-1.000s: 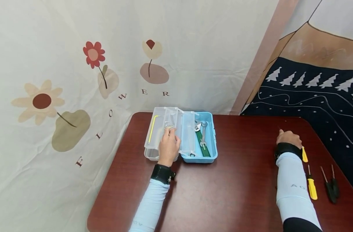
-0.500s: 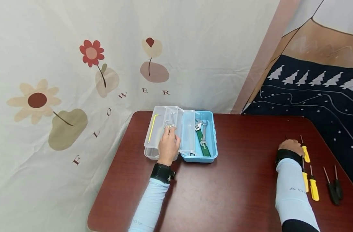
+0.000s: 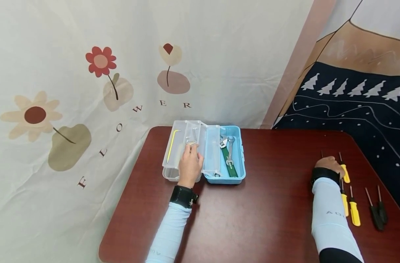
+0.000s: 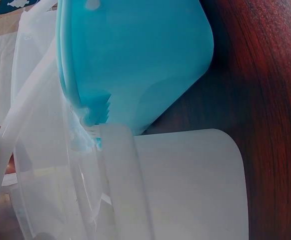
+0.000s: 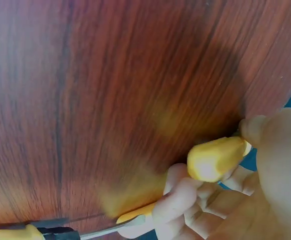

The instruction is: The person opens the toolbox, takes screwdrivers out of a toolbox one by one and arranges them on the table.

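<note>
In the head view my left hand (image 3: 190,166) reaches over the clear plastic tray (image 3: 175,159) of an open toolbox, fingertips by several small hex keys (image 3: 191,140). What these fingers grip is hidden; the left wrist view shows mostly the box's outer walls. A yellow hex key (image 3: 171,146) lies at the tray's left. At the right of the table, my right hand (image 3: 329,165) grips a screwdriver; its yellow handle (image 5: 213,160) shows in the right wrist view. Beside that hand lie other yellow-handled screwdrivers (image 3: 354,212).
The light blue toolbox base (image 3: 226,180) holds a green-handled adjustable wrench (image 3: 231,168) and a combination wrench (image 3: 231,149). Two black-handled screwdrivers (image 3: 377,219) lie near the right edge of the brown table (image 3: 269,212). A printed cloth (image 3: 219,65) hangs behind.
My right hand has drawn back slightly toward me from its place one second ago, uncovering more of the yellow-handled screwdrivers, then stayed nearly still. My left hand has kept its place at the tray.
</note>
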`<move>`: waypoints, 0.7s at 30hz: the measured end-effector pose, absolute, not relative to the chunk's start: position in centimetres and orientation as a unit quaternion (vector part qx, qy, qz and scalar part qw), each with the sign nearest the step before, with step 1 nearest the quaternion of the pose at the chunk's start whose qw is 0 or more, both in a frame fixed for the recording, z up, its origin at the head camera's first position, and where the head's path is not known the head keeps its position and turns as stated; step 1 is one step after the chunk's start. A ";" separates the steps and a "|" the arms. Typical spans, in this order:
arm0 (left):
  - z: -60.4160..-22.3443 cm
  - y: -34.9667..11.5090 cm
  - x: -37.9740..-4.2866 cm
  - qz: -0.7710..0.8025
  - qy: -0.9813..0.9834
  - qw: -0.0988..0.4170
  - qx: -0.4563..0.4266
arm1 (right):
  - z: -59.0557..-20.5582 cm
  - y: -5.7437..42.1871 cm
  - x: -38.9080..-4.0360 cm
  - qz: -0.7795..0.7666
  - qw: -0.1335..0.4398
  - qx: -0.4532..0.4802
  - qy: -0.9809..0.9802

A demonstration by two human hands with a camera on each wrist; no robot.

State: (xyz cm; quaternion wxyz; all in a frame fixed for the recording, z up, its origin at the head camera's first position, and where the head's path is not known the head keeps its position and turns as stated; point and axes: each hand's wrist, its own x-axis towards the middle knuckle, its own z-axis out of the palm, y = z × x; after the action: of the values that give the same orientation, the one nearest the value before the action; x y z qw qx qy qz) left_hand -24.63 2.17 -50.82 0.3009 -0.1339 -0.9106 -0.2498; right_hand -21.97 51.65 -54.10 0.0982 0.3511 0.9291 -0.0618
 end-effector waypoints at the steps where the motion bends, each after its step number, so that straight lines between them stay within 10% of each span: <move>1: -50.8 2.1 -24.6 -0.249 -0.911 0.300 -0.133 | -54.1 51.7 -22.0 -0.055 0.102 0.350 0.930; 21: -50.8 1.8 -24.5 -0.248 -0.912 0.299 -0.135 | -50.2 50.5 -22.9 -0.105 0.066 0.371 0.920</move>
State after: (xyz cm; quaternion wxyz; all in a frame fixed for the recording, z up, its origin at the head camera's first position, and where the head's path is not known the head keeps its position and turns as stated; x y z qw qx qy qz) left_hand -24.49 1.83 -50.81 0.2988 -0.1349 -0.9117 -0.2476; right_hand -22.89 50.52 -50.24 0.0655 0.3714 0.9202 -0.1053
